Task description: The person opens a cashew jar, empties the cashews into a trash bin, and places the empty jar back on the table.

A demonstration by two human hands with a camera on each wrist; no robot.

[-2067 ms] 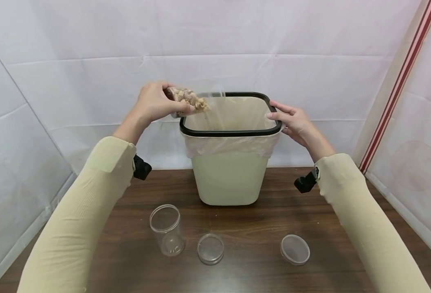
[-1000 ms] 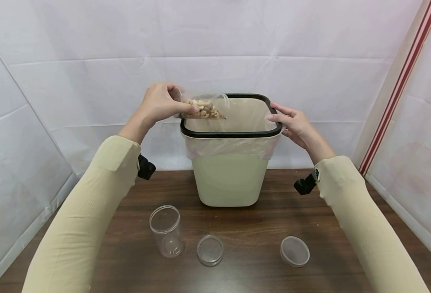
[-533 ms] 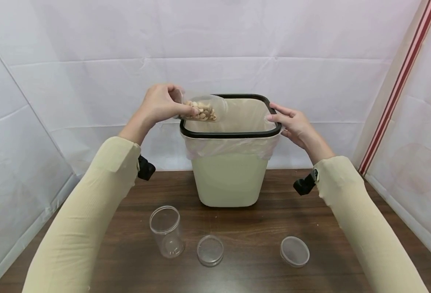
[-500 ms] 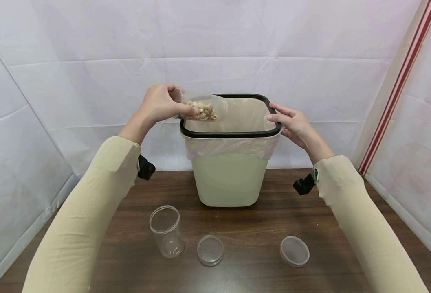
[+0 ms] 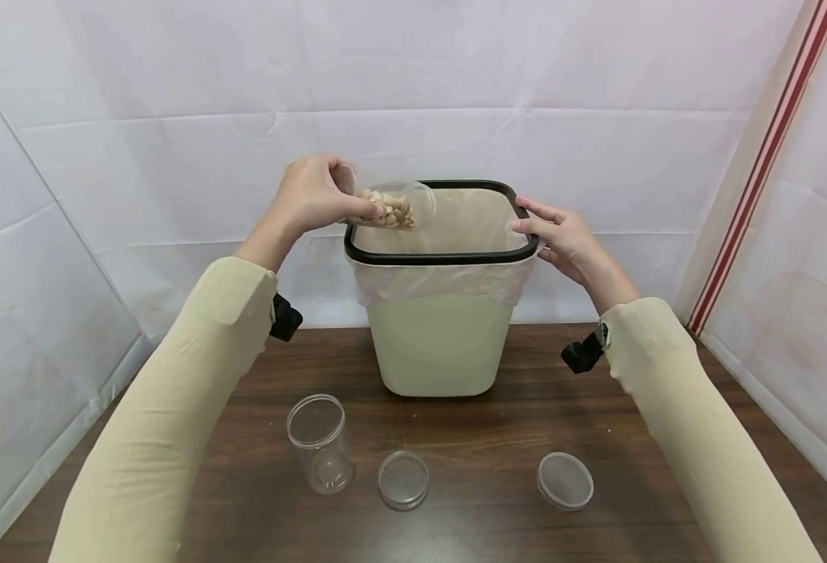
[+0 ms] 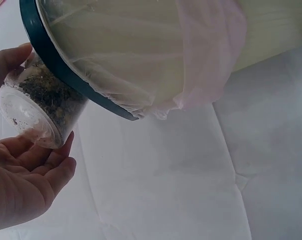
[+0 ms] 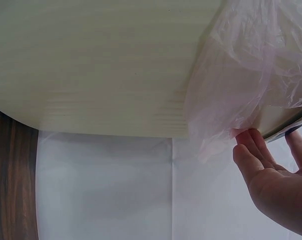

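My left hand [image 5: 315, 195] grips a clear plastic jar [image 5: 424, 199] lying on its side, its mouth over the left part of a pale green trash can [image 5: 442, 344]. Pale brown, shell-like pieces [image 5: 395, 209] lie along the jar's lower side. Dark crumbs [image 6: 50, 92] show near its base in the left wrist view, where the thumb and fingers hold opposite sides of the jar [image 6: 28, 115]. My right hand [image 5: 561, 234] holds the can's black rim [image 5: 449, 259] at the right, thumb over the inner side. A thin plastic liner [image 5: 427, 280] folds down outside the rim.
On the dark wooden table [image 5: 484, 516] in front of the can stands an uncovered clear jar [image 5: 322, 446]. Two round clear lids [image 5: 403, 480] lie to its right, the farther lid [image 5: 565, 481] near the right sleeve. White sheeting [image 5: 413, 62] encloses the back and sides.
The left hand has moved slightly right, bringing the jar further over the can and more level. The pieces lie lower in it, back from its mouth. The right hand has stayed on the rim.
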